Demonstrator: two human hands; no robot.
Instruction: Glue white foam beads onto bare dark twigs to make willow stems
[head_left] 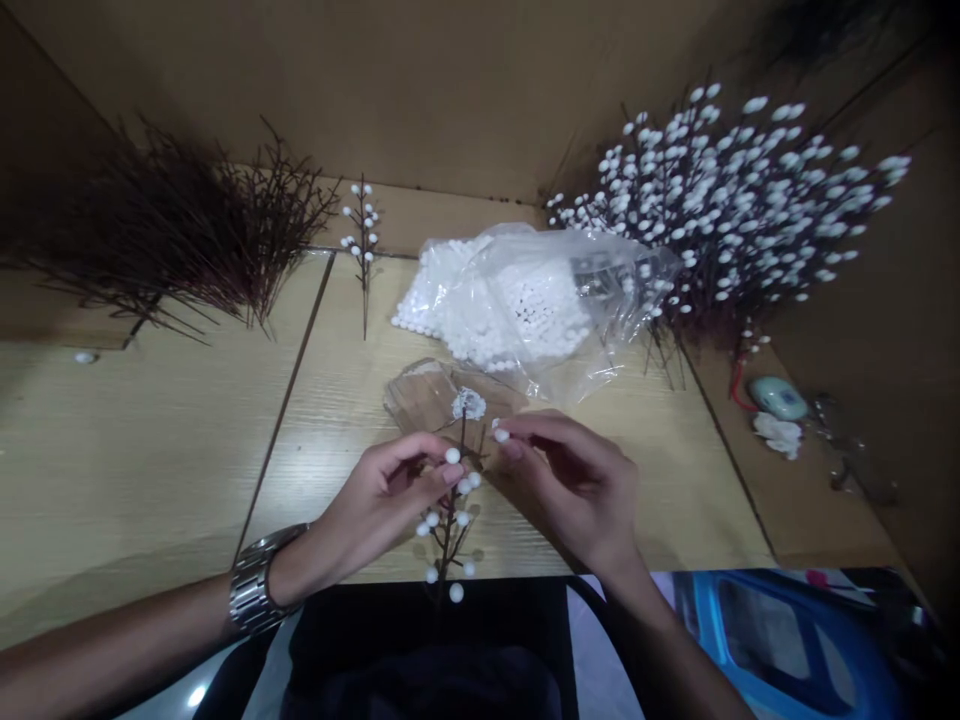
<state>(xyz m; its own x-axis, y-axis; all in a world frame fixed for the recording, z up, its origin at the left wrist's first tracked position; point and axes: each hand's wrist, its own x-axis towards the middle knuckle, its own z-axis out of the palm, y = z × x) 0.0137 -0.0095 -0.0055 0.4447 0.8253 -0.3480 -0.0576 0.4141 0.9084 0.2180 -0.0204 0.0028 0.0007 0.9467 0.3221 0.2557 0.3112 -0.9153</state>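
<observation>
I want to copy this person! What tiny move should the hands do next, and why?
Maybe move the right hand over and touch its white berry to the bare upper tip of the branch. That berry is pinched apart from the branch, the left hand holds the branch, and the tip shows no berry.

Brown branched twig (448, 540), white beads (463, 518) attached, over near edge of worktop (337, 400); separate white bead (502, 435) near stem.

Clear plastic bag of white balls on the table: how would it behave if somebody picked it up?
The plastic bag would probably feel floppy, since it looks thin and crumpled. The many small white balls inside may shift and roll, being round and apparently loose.
</observation>
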